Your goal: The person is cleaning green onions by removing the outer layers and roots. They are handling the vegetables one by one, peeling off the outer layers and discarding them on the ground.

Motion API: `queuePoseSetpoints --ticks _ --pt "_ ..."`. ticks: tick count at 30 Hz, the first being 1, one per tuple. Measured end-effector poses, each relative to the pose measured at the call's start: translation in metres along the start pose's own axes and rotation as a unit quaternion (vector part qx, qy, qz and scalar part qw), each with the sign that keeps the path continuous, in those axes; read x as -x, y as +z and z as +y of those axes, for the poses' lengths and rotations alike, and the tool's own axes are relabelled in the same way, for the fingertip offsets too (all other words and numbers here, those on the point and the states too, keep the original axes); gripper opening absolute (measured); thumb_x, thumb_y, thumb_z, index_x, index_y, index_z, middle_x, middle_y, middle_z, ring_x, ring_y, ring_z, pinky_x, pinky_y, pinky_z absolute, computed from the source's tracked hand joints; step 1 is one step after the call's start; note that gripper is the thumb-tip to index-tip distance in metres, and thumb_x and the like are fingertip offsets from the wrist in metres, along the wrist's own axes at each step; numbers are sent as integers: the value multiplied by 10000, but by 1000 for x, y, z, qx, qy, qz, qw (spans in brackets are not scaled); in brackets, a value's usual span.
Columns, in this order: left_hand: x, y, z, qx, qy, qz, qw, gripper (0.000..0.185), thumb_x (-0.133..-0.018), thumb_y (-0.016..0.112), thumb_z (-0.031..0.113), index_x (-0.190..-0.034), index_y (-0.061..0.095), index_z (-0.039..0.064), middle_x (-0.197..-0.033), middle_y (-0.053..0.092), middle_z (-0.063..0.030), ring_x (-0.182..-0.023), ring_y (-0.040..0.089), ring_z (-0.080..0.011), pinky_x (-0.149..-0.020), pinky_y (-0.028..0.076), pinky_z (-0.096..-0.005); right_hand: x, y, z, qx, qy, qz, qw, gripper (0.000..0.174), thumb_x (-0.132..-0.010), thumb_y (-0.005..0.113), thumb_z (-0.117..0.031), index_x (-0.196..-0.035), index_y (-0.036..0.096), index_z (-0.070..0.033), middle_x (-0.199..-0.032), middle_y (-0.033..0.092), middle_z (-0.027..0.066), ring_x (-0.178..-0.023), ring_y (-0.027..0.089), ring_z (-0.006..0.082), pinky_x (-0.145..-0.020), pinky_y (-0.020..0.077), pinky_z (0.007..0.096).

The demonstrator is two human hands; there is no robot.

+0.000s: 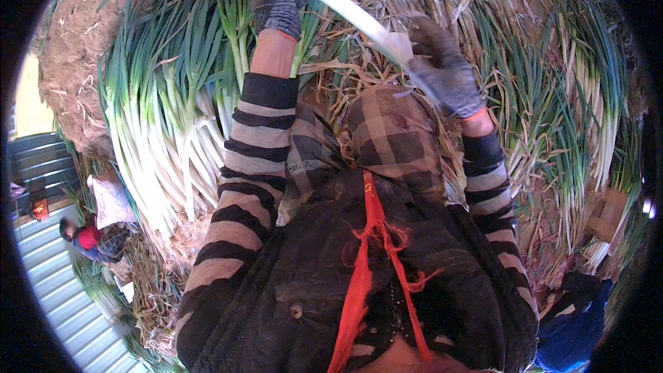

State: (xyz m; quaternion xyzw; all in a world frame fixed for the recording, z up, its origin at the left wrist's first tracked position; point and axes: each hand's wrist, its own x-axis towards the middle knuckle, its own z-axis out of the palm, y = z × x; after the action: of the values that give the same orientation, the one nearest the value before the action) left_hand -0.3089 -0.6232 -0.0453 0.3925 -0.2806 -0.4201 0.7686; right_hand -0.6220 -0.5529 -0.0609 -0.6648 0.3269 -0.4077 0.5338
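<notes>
My left hand (279, 2), in a grey knit glove, grips a long Welsh onion (344, 2) around its pale stalk. The green leaves run off to the upper left, and the white end slopes down to the right. By that white end is my right hand (445, 70), also gloved and blurred by motion. Its fingers look spread beside the stalk's tip; whether they hold any of it is unclear. Dry, peeled leaves (342, 67) lie under the stalk, in front of my knees.
At my left lies a large row of white-stemmed onions (171, 155). More onions with dry leaves (533, 114) are piled at the right. A seated person (93, 238) is at the far left, and blue clothing (575, 326) shows at lower right. Brown matting (77, 62) rises at upper left.
</notes>
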Motion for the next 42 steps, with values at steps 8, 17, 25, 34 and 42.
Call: queuePoseSetpoints --ticks 8,17,25,34,42 --pt "7 24 -17 59 -38 7 998 269 -837 656 209 -1018 547 43 -882 620 -125 -751 632 -276 -639 568 -399 -31 41 -21 244 -193 101 945 105 -862 605 -102 -948 659 -78 -928 649 100 -880 626 244 -789 491 325" --pt "-48 -41 -31 -19 -33 113 993 261 -839 623 213 -1019 517 57 -876 605 -150 -714 625 -322 -610 575 -455 49 -5 -3 -171 19 90 981 237 -974 467 -192 -1116 531 -12 -964 573 55 -857 530 116 -752 458 252" --pt "-54 -61 -5 46 -1 201 978 355 -790 641 76 -1037 397 3 -678 563 -175 -481 578 -278 -485 549 -392 141 -92 38 474 253 -57 841 317 -937 502 -221 -1215 542 -72 -1196 578 151 -1063 583 278 -875 470 320" --pt "-65 8 -38 -20 48 47 998 322 -832 633 202 -1068 500 28 -903 572 -142 -737 623 -287 -631 585 -430 34 8 -4 125 -80 14 989 423 -913 562 -162 -1301 455 -31 -1285 525 163 -1132 549 269 -959 421 351" --pt "-174 -56 77 -217 49 65 973 478 -924 509 309 -1291 419 17 -1265 472 -203 -1140 498 -329 -904 467 -476 62 -57 128 274 168 46 946 399 -899 532 -354 -1222 523 -121 -1108 610 186 -981 594 379 -842 484 403"
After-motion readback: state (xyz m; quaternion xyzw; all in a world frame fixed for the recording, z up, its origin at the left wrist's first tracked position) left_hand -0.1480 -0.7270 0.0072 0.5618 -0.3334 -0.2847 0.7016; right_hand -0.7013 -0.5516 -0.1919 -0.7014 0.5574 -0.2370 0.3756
